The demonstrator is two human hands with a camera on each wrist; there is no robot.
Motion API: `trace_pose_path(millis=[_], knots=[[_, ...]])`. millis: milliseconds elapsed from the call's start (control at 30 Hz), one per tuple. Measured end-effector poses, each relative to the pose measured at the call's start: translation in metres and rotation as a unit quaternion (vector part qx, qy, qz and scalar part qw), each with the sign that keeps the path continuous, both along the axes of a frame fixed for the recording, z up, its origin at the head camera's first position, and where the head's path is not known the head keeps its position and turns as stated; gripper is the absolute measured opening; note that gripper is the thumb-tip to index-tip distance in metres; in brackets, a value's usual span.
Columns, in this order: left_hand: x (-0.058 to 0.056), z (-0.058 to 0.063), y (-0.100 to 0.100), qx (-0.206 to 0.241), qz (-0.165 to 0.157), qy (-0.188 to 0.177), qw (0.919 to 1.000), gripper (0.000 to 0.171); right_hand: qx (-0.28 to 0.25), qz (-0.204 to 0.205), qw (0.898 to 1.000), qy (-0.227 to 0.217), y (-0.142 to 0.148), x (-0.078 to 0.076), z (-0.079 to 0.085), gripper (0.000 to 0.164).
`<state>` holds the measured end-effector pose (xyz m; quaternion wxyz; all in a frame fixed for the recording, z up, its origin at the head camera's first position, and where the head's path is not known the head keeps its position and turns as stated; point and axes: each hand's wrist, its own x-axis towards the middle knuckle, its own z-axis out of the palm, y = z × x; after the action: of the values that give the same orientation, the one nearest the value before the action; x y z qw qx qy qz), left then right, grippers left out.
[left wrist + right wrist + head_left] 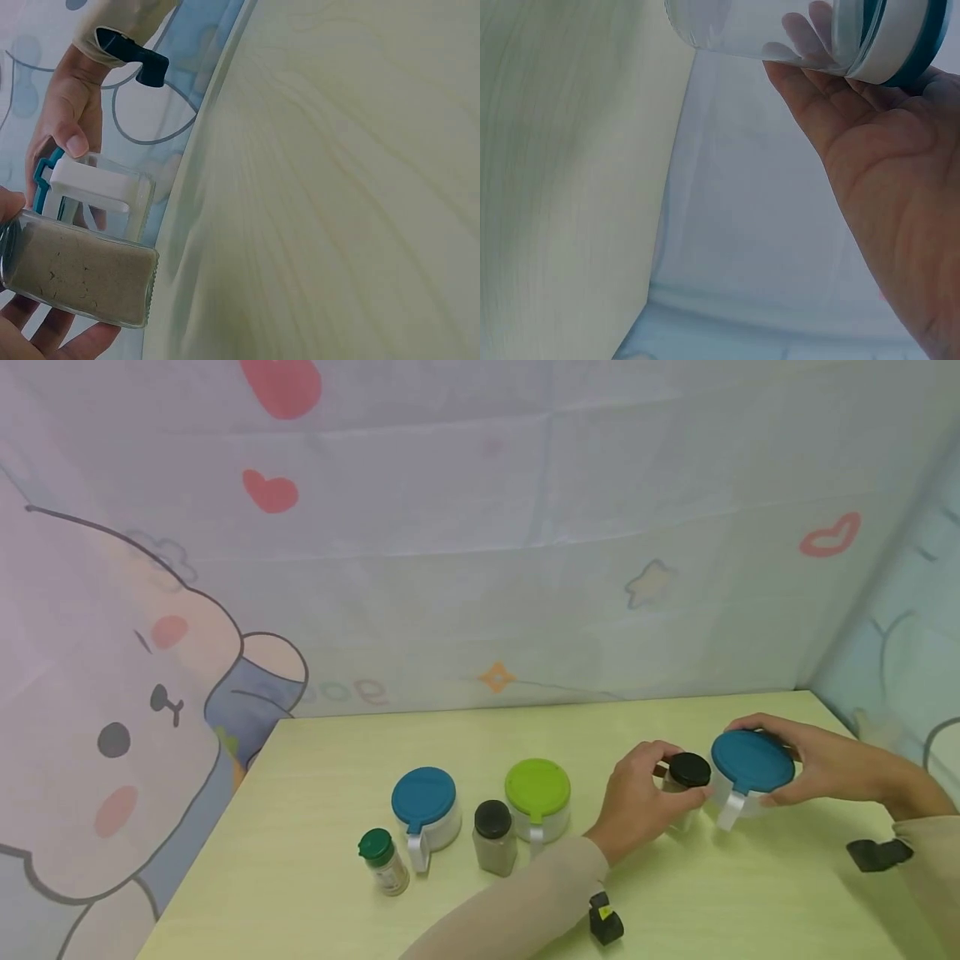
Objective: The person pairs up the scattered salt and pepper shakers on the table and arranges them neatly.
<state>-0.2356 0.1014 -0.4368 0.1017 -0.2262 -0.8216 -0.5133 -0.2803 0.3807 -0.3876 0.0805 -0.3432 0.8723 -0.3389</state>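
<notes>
My left hand [641, 797] grips a spice jar with a black lid [689, 770]. In the left wrist view that jar [79, 270] shows clear walls and a grey-brown powder inside. Just to its right, my right hand [817, 760] holds a clear seasoning pot with a blue lid [752, 762] and a white handle, fingers curled round its side. The right wrist view shows the pot's see-through body [742, 26], with my right fingertips visible through it. Jar and pot are close side by side; whether they touch I cannot tell.
Left on the pale table [322, 760] stand a green-capped shaker [384, 862], a blue-lidded pot [424, 806], another black-lidded jar [494, 837] and a green-lidded pot [537, 797]. A printed curtain [420, 610] hangs behind the table, and another printed cloth [911, 668] hangs at the right.
</notes>
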Motion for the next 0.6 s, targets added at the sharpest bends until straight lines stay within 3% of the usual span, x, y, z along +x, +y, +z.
trace_pose_path(millis=[200, 600], knots=[[0.003, 0.000, -0.007, 0.003, 0.001, 0.011, 0.9999, 0.038, -0.003, 0.005, 1.000, -0.006, -0.009, -0.001, 0.002, 0.080], [0.007, -0.001, -0.019, 0.010, 0.001, 0.000, 0.9999, 0.039, -0.007, 0.038, 0.999, -0.013, -0.022, -0.005, 0.001, 0.076]])
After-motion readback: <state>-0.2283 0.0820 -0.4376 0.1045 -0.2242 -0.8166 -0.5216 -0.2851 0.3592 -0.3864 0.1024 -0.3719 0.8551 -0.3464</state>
